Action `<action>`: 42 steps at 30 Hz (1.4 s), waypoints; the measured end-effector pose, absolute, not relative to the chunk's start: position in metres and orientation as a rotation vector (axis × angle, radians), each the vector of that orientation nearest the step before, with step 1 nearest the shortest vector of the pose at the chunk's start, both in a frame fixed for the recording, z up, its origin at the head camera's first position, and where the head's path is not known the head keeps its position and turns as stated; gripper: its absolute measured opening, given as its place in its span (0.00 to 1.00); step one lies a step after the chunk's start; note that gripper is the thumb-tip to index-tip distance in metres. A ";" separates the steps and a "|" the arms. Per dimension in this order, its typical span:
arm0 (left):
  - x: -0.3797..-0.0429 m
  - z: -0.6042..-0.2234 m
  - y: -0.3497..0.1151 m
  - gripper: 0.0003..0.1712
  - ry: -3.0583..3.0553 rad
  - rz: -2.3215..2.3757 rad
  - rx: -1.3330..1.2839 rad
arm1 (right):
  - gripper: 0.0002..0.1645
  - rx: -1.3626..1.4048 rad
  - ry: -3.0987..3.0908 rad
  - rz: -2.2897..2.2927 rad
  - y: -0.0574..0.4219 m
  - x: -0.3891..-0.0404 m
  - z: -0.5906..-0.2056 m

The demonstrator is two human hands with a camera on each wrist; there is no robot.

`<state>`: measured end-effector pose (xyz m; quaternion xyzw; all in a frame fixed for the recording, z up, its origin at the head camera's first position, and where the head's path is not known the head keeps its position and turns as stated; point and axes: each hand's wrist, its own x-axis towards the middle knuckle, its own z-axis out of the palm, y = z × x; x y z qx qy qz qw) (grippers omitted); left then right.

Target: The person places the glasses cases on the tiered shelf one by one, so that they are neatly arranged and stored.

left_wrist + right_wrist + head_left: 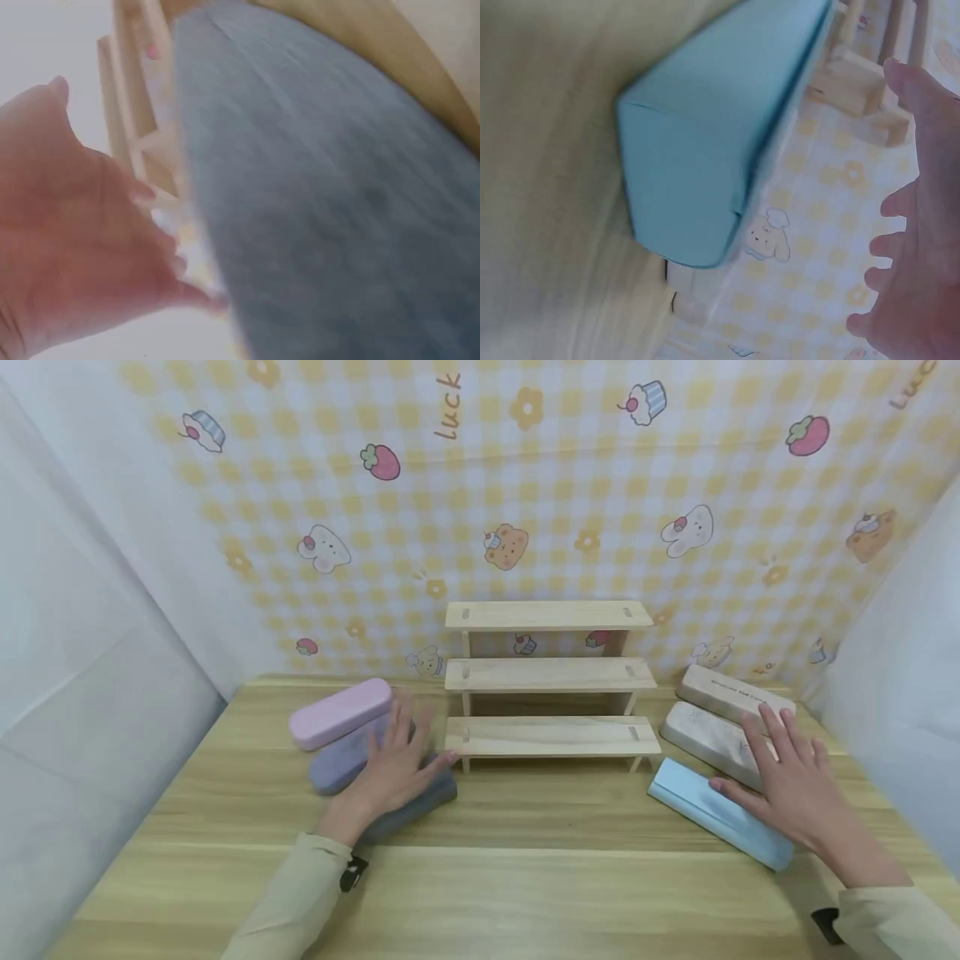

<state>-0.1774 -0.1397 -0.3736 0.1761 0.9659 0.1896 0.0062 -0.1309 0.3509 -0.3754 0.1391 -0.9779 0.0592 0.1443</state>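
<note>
Left hand (pixel 393 772) and right hand (pixel 798 789), both bare: each held with fingers extended and parted, nothing gripped. Whether any case is touched by either cannot be told.

Backdrop cloth (pixel 465 502), yellow-and-white check with cartoon prints; cut off at the top edge, lower part partly hidden by the rack.

Table (pixel 562 897), wood-grained; near edge out of frame.

Rack (pixel 551 735), three stepped boards, pale wood, at the back of the table; only fragments shown in both wrist views.

Sleeves (pixel 288 897), light-coloured, cut off by the frame.

Cases, six, placed three on each side of the rack. Right: pale blue case (pixel 716 817), nearest, partly covered by the right hand, cropped at the top of the right wrist view; marbled case (pixel 705 735), one end covered by fingers; beige case (pixel 712 687), farthest, lettering too small to be read. Left: grey-blue case (pixel 420 810), nearest, partly hidden by the left hand, blurred and cropped in the left wrist view; violet-blue case (pixel 345 762), partly covered by fingers; pink case (pixel 341 714), farthest, almost wholly visible.

Wrist straps (pixel 352 874), black, mostly hidden by cuffs.
</note>
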 end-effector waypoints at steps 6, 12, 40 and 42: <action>-0.171 -0.361 -0.133 0.48 2.824 0.762 0.597 | 0.55 0.421 -2.792 0.347 0.372 -0.138 -0.379; -0.175 -0.365 -0.128 0.48 2.770 0.766 0.608 | 0.51 0.385 -2.818 0.458 0.407 -0.137 -0.383; -0.202 -0.374 -0.101 0.41 2.867 0.635 0.639 | 0.44 -0.086 -2.930 0.890 0.458 -0.167 -0.384; -0.203 -0.370 -0.102 0.41 2.894 0.625 0.644 | 0.42 -0.087 -2.924 0.908 0.456 -0.175 -0.385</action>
